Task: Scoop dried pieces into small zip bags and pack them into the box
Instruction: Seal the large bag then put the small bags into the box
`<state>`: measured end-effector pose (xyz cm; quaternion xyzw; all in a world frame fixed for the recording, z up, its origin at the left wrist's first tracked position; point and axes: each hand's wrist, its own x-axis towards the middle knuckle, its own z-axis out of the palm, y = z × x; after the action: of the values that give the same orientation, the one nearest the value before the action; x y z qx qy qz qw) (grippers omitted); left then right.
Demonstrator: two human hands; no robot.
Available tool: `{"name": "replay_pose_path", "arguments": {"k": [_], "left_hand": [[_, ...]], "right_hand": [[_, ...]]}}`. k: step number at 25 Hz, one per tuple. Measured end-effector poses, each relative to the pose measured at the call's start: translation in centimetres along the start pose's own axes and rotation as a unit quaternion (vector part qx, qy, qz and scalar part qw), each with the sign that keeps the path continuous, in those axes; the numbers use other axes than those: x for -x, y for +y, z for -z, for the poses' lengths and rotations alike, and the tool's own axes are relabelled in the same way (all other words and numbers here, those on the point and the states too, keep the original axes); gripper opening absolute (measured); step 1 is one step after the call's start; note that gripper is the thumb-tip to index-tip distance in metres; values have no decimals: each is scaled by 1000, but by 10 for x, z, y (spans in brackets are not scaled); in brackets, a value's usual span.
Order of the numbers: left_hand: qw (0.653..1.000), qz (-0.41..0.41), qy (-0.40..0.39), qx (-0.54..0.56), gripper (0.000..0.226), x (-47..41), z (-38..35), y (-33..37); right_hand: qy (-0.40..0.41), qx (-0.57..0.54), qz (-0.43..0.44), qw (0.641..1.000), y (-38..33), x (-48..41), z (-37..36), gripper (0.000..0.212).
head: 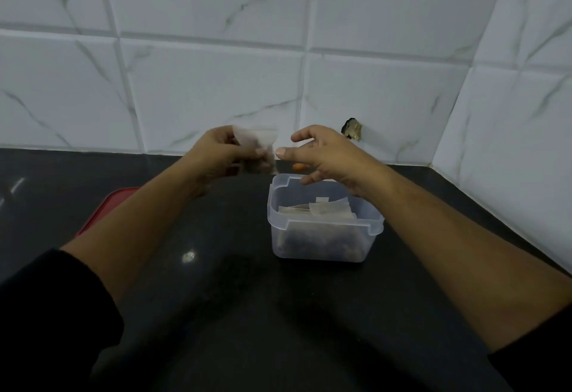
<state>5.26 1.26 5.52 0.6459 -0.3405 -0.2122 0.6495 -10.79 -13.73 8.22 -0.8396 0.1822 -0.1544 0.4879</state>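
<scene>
Clear plastic is noted in both task items. A small zip bag [259,147], blurred, with dark dried pieces in its lower part, is pinched at its left side by the left hand [216,156]. It is held above the black counter [216,283], just left of the far rim of the box [318,247]. The right hand [325,156] is held over that far rim with fingers spread and nothing gripped. Its thumb tip is close to the bag's right edge, but contact cannot be confirmed. Several filled bags [318,208] are seen standing on edge inside the box, towards its near and right sides. A red lid [106,205] lies at the left, partly hidden by the forearm.

The step in hand is judged to be closing and packing this bag. It is recommended that:
- the top edge be taken by the right hand and the strip pressed along its full length, since its closure cannot be read here;
- air be squeezed out first so that space is saved;
- the bag be lowered upright into the free space on the far left, beside the others.

Crushing of the pieces is to be avoided.
</scene>
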Motion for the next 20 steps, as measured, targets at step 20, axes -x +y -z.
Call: {"name": "replay_pose_path", "arguments": {"k": [20], "left_hand": [[888,-124,-49,-441,12,14,-66,1]], "right_hand": [[6,91,-65,994,46,28,25,10]]}}
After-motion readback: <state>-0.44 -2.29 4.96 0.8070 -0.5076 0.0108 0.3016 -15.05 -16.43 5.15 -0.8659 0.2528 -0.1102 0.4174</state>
